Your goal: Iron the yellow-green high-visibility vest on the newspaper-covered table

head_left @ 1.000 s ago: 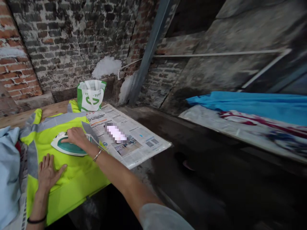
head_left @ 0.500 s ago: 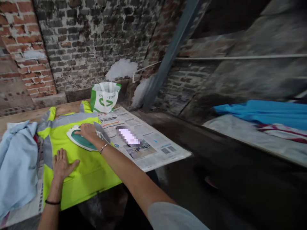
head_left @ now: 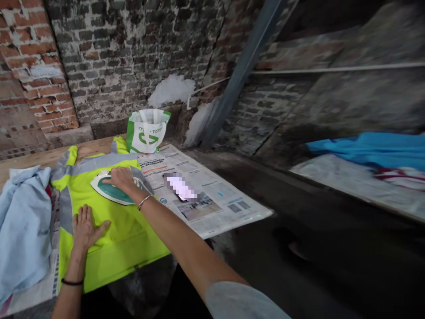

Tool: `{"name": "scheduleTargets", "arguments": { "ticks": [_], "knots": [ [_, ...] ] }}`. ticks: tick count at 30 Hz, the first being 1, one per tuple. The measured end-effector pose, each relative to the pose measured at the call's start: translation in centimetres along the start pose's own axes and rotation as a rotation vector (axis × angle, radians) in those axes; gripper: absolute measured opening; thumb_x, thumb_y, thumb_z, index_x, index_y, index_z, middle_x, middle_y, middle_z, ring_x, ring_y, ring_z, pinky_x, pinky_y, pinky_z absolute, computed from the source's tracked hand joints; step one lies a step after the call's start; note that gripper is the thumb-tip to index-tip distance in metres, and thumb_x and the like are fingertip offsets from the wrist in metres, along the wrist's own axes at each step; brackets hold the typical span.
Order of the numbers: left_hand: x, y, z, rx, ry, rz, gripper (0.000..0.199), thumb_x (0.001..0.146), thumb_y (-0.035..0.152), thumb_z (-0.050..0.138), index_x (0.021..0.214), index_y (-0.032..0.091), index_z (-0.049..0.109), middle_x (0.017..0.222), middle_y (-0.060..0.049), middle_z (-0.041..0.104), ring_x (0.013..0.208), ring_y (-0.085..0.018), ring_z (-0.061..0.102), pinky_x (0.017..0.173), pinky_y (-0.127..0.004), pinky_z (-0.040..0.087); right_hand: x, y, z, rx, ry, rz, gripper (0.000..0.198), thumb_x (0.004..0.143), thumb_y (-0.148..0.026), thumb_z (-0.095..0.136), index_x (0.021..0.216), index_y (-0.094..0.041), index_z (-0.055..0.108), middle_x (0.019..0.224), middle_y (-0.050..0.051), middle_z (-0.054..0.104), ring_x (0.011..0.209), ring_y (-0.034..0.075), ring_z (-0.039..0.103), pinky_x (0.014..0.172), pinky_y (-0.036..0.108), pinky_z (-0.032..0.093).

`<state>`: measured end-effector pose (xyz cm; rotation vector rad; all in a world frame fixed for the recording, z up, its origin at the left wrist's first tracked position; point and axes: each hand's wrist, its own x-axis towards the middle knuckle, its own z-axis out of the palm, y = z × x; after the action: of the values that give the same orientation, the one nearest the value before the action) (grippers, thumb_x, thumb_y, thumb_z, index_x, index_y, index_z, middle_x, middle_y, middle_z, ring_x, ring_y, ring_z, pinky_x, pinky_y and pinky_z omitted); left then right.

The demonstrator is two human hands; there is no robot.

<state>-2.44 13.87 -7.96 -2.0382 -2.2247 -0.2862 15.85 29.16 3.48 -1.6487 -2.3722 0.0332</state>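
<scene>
A yellow high-visibility jacket point(head_left: 129, 226) with grey bands lies spread on the newspaper-covered table. My right hand point(head_left: 121, 178) is wrapped round the handle of a white and green clothes iron point(head_left: 109, 190), whose sole rests on the jacket's middle; its tip points left. Flat on the jacket's left part, nearer to me, lies my left hand point(head_left: 86, 228), fingers stretched and thumb out to the right. It holds nothing. The iron's handle is mostly hidden under my right hand.
A light blue garment point(head_left: 23, 226) lies left of the jacket. Behind stands a white and green bag point(head_left: 148, 133). On the newspaper point(head_left: 229, 195) to the right is a phone point(head_left: 181, 187). Blue cloth point(head_left: 372, 148) lies on another surface at far right, across a dark gap.
My right hand and the iron have shifted slightly away from me and to the left over the jacket. My left hand stays in place. The view has turned a little.
</scene>
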Motion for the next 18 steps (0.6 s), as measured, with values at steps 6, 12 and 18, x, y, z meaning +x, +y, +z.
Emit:
{"name": "scheduleTargets", "arguments": {
  "ticks": [6, 12, 18],
  "knots": [
    [-0.3, 0.2, -0.1, -0.018, -0.019, -0.007, 0.100, 0.088, 0.073, 0.057, 0.156, 0.000, 0.047, 0.166, -0.026, 0.041, 0.159, -0.041, 0.033, 0.129, -0.059, 0.029, 0.7, 1.7, -0.8, -0.056, -0.080, -0.151, 0.074, 0.090, -0.082, 0.060, 0.117, -0.016, 0.080, 0.119, 0.020, 0.078, 0.120, 0.032, 0.072, 0.095, 0.033, 0.052],
    [-0.5, 0.3, -0.2, -0.030, -0.041, -0.024, 0.101, 0.087, 0.073, 0.060, 0.158, 0.003, 0.046, 0.168, -0.024, 0.040, 0.161, -0.039, 0.031, 0.130, -0.056, 0.028, 0.7, 1.1, -0.4, -0.049, -0.049, -0.045, 0.065, 0.096, -0.072, 0.061, 0.121, -0.015, 0.078, 0.120, 0.023, 0.077, 0.119, 0.032, 0.072, 0.095, 0.034, 0.052],
    [-0.4, 0.2, -0.3, -0.020, -0.042, -0.026, 0.101, 0.088, 0.072, 0.059, 0.158, 0.000, 0.044, 0.168, -0.025, 0.037, 0.161, -0.040, 0.031, 0.130, -0.057, 0.029, -0.6, -0.1, -0.4, 0.000, -0.027, -0.015, 0.061, 0.099, -0.066, 0.062, 0.122, -0.012, 0.077, 0.120, 0.024, 0.077, 0.118, 0.033, 0.072, 0.094, 0.035, 0.053]
  ]
}}
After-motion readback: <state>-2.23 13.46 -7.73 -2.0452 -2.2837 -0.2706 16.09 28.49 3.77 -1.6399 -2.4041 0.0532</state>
